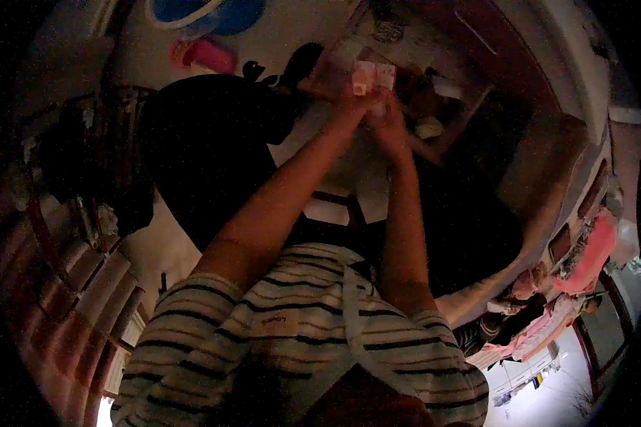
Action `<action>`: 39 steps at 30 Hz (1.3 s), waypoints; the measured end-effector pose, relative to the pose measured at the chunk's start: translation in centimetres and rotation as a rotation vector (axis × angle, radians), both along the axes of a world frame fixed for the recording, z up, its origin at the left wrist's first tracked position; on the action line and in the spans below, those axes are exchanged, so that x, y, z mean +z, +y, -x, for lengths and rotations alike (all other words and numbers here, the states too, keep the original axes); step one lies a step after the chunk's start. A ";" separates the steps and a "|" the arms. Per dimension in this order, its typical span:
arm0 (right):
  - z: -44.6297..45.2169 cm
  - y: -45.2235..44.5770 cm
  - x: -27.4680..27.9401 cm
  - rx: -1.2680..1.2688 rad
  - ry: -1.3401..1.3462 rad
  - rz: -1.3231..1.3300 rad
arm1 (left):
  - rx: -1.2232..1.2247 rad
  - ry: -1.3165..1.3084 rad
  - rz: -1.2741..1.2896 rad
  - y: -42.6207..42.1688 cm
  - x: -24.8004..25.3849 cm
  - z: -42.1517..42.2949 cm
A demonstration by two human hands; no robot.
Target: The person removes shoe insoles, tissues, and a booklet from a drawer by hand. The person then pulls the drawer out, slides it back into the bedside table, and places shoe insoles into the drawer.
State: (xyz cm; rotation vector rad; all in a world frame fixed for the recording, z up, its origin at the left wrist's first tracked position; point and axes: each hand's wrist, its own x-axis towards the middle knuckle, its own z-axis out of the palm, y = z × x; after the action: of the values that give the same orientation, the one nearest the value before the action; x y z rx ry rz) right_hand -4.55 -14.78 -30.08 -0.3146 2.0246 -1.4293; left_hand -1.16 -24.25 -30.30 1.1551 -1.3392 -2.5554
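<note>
My left hand (362, 102) and my right hand (385, 117) meet in front of me, close together and partly overlapping. Both appear closed around the lower edge of a small pink-and-white flat thing (374, 75), perhaps a small box or a folded card. Its print is too dim and blurred to read, and my fingers hide its lower part. Beneath the hands is what looks like an open drawer (457, 132). Inside it lie a pale rounded item (429, 129), a whitish flat piece (446, 87) and dark things I cannot make out.
A blue tub (228, 18) and a pink container (210, 55) stand on the floor at upper left. Dark chairs or racks (85, 149) are at left. Pink cloths (587, 256) lie at right. The room is dim.
</note>
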 end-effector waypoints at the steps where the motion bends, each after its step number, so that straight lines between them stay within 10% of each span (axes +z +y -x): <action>1: -0.1 0.1 0.1 0.001 -0.016 0.053 | -0.006 0.003 -0.003 -0.2 -0.1 0.0; 8: 7.1 4.3 -7.9 -0.216 0.452 -0.373 | 0.306 -0.052 0.253 -1.3 -3.4 -0.7; 10: 9.2 5.8 -9.4 -0.024 1.122 -0.689 | 0.342 -0.113 0.360 -1.2 -4.0 -0.6; 17: 9.9 8.6 -9.3 0.377 0.591 -0.978 | 0.410 -0.144 0.261 -1.0 -6.3 -0.7; 22: 10.6 9.4 -10.5 -0.283 0.281 -0.155 | 0.435 -0.088 0.123 -0.4 -3.7 -0.6; 25: 6.0 5.4 2.9 -0.446 0.116 0.190 | 0.417 0.008 0.003 -0.1 -4.0 -0.2; 31: -0.5 7.7 9.7 -0.787 -0.373 1.006 | 0.192 0.140 -0.078 1.1 3.5 -1.4; 33: -1.8 9.0 10.8 -0.820 -0.358 1.062 | 0.043 0.262 -0.428 2.2 6.4 -2.1; 39: -5.6 12.5 12.6 -0.850 -0.393 1.139 | -0.331 0.459 -0.241 4.3 13.9 -4.8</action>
State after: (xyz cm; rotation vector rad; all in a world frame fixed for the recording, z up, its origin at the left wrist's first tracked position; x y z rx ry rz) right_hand 1.04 -2.23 -17.46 0.4223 0.8193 -2.7942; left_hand 3.62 -19.94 -16.44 0.3284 -1.2118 -3.0200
